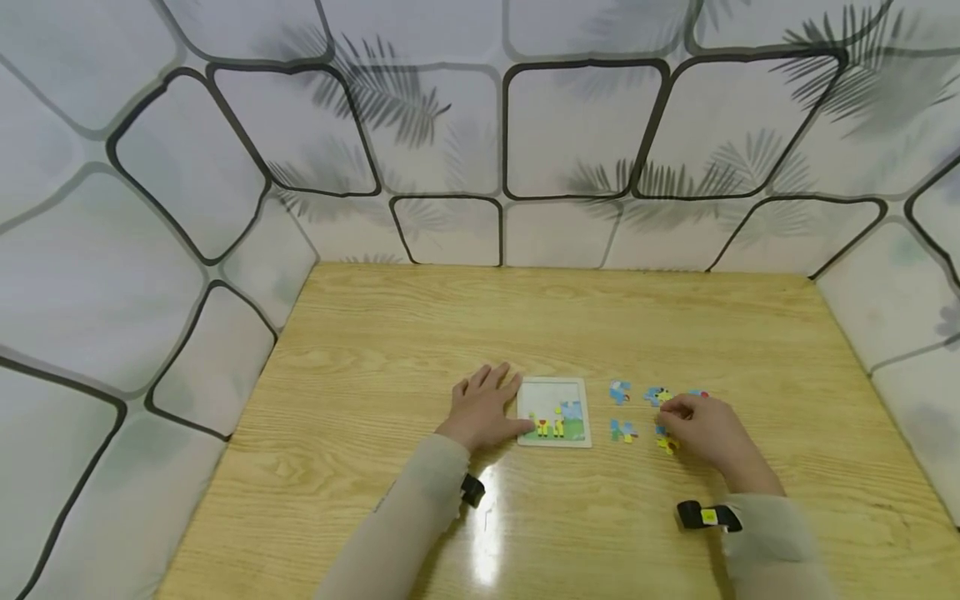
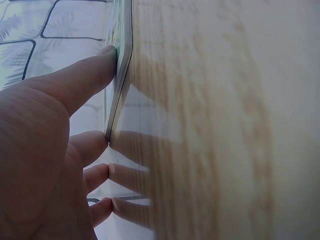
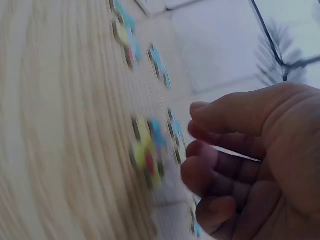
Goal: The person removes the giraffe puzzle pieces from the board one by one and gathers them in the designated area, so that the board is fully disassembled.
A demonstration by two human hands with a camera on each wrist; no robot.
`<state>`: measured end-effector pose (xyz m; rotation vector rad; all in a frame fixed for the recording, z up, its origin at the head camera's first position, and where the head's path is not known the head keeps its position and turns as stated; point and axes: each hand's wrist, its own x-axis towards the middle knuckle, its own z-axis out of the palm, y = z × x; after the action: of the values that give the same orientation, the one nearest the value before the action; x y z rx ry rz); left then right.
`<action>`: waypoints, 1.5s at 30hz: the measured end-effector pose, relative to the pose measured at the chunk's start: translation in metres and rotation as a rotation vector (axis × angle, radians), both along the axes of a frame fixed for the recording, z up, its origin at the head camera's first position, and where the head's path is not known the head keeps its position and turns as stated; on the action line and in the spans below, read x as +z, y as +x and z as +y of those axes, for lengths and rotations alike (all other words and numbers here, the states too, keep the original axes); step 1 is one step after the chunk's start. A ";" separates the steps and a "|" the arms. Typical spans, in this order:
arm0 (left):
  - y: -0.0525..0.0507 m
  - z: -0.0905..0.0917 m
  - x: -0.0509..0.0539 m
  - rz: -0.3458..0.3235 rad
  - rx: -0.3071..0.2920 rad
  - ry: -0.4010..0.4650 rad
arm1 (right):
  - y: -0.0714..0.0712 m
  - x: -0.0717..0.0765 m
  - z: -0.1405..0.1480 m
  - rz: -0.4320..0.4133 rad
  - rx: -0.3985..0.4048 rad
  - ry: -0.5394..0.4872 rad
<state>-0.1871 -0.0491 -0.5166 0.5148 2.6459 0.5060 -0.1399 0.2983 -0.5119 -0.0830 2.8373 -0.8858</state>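
Note:
A white-framed puzzle board (image 1: 555, 380) shows yellow, green and blue pieces fitted along its bottom and right side. My left hand (image 1: 483, 413) is spread at its left edge, thumb on the lower-left frame; in the left wrist view, the left hand (image 2: 50, 115) has its thumb against the board's edge (image 2: 125, 45), other fingertips down on the table. My right hand (image 1: 708, 429) hovers over loose pieces right of the board. In the right wrist view, the right hand (image 3: 250, 160) has curled fingers, thumb near the index finger, no piece visible between them, beside a yellow-blue piece (image 3: 149, 160).
Loose pieces lie right of the board: a blue one (image 1: 619, 392), a blue-yellow pair (image 1: 623, 431), a blue-yellow cluster (image 1: 658, 396) and a yellow one (image 1: 667, 445). The wooden table (image 1: 420, 325) is bordered by patterned fabric walls (image 1: 450, 229) at the back and sides.

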 end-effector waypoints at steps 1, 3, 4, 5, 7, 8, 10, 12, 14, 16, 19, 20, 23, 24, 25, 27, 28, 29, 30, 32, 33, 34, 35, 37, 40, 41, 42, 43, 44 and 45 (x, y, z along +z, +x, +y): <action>0.000 0.000 0.000 0.002 0.000 0.000 | 0.000 0.000 -0.007 0.014 0.003 -0.018; -0.001 0.000 -0.001 0.003 0.001 0.001 | -0.001 -0.001 -0.022 0.039 0.031 -0.065; -0.001 0.000 -0.001 0.001 0.001 0.001 | -0.001 -0.002 -0.030 0.057 0.051 -0.079; -0.001 0.000 -0.001 0.002 0.003 0.006 | -0.002 -0.003 -0.039 0.074 0.076 -0.090; -0.001 0.000 -0.002 0.003 0.002 0.004 | -0.003 -0.006 -0.057 0.113 0.119 -0.084; -0.001 0.000 -0.002 0.003 0.002 0.000 | -0.004 -0.007 -0.065 0.132 0.146 -0.081; -0.001 0.000 -0.002 0.005 0.001 -0.006 | -0.004 -0.009 -0.080 0.168 0.188 -0.062; 0.000 0.001 -0.002 0.007 -0.001 -0.019 | -0.004 -0.011 -0.092 0.192 0.219 -0.046; -0.001 0.001 -0.002 0.010 -0.001 -0.026 | -0.005 -0.011 -0.101 0.201 0.255 -0.033; -0.001 0.001 -0.003 0.016 -0.002 -0.029 | -0.006 -0.011 -0.108 0.197 0.273 0.000; -0.001 0.001 -0.003 0.019 -0.003 -0.034 | -0.008 -0.011 -0.115 0.181 0.307 0.062; -0.001 0.001 -0.004 0.019 -0.004 -0.035 | -0.008 -0.011 -0.117 0.173 0.313 0.083; -0.001 0.001 -0.004 0.018 -0.004 -0.037 | -0.010 -0.010 -0.119 0.145 0.326 0.125; -0.001 0.001 -0.004 0.019 -0.003 -0.037 | -0.011 -0.009 -0.119 0.136 0.328 0.131; -0.001 0.001 -0.004 0.019 -0.002 -0.035 | -0.012 -0.009 -0.119 0.129 0.326 0.134; -0.001 0.001 -0.003 0.018 0.001 -0.031 | -0.013 -0.007 -0.120 0.110 0.321 0.129; -0.001 0.001 -0.003 0.018 0.002 -0.030 | -0.014 -0.007 -0.119 0.102 0.319 0.128; 0.000 0.002 -0.003 0.018 0.003 -0.029 | -0.015 -0.006 -0.119 0.094 0.318 0.121; 0.000 0.002 -0.002 0.018 0.003 -0.029 | -0.016 -0.005 -0.119 0.085 0.315 0.116; 0.000 0.002 -0.002 0.015 0.004 -0.029 | -0.017 -0.005 -0.119 0.071 0.311 0.107; 0.000 0.002 -0.002 0.014 0.004 -0.029 | -0.018 -0.004 -0.119 0.067 0.311 0.105; 0.000 0.002 -0.001 0.012 0.004 -0.028 | -0.019 -0.005 -0.119 0.066 0.310 0.105; 0.000 0.002 -0.001 0.010 0.004 -0.027 | -0.020 -0.005 -0.119 0.066 0.314 0.103; 0.000 0.002 0.000 0.007 0.005 -0.028 | -0.023 -0.004 -0.119 0.062 0.321 0.097; 0.000 0.002 0.001 0.007 0.008 -0.035 | -0.029 -0.004 -0.119 0.028 0.327 0.078; 0.000 0.002 0.001 0.008 0.009 -0.039 | -0.031 -0.003 -0.119 0.010 0.330 0.065; 0.000 0.002 0.000 0.011 0.009 -0.043 | -0.033 -0.003 -0.120 -0.014 0.321 0.052; -0.001 0.002 0.000 0.013 0.008 -0.047 | -0.035 -0.003 -0.120 -0.032 0.316 0.043; -0.001 0.002 -0.001 0.015 0.007 -0.050 | -0.036 -0.003 -0.120 -0.051 0.308 0.031; -0.001 0.002 -0.001 0.016 0.005 -0.052 | -0.037 -0.004 -0.119 -0.066 0.303 0.020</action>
<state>-0.1884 -0.0474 -0.5179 0.4981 2.6687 0.4356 -0.1772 0.1791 -0.5154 -0.4586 2.6728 -0.7778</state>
